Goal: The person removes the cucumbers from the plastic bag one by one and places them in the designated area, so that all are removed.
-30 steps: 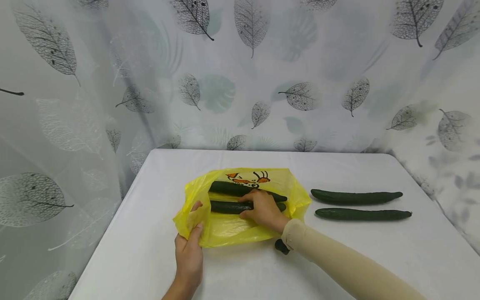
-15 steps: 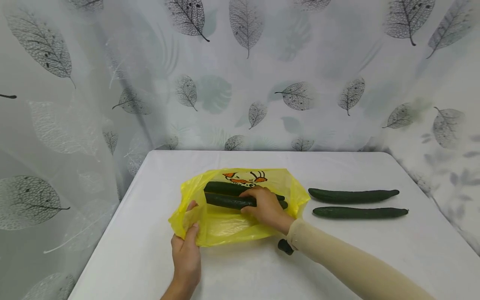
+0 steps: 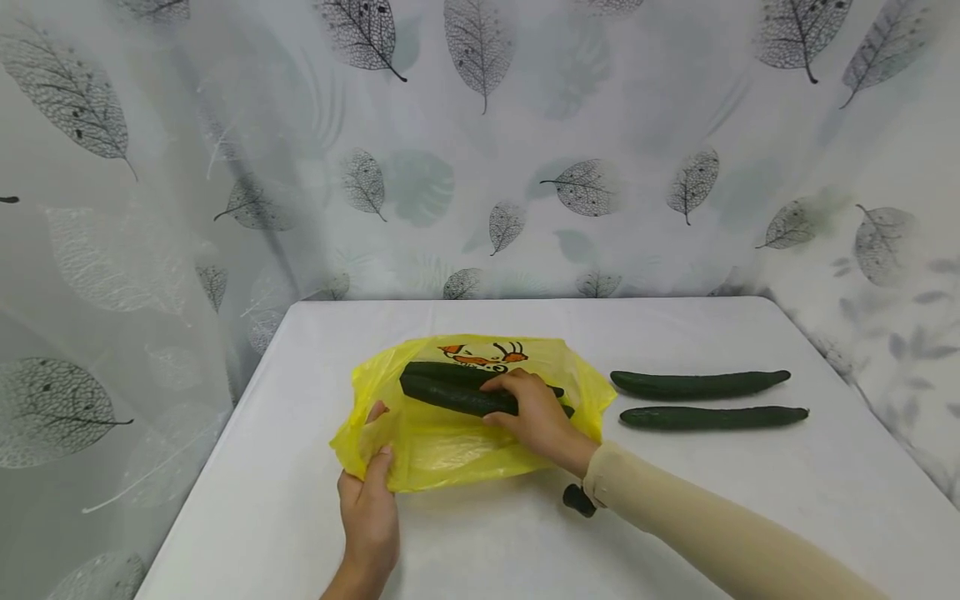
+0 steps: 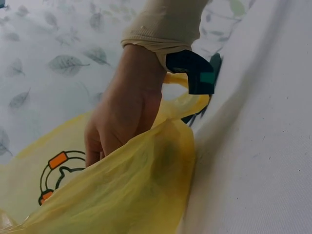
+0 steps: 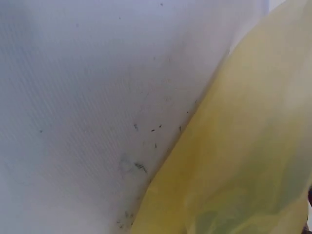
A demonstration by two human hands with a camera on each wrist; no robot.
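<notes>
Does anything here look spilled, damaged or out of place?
One small thing: in the right wrist view, dark specks dot the white tabletop beside the yellow plastic bag. They stand out against the white; I can't tell whether they're debris or stains. The two cucumbers outside the bag show no obvious damage.

No text, label, brand, number or sign can be read

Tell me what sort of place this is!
Probably a curtained-off indoor corner, though I can't be sure: a leaf-patterned curtain hangs behind a white table, which holds a yellow bag and green cucumbers.
</notes>
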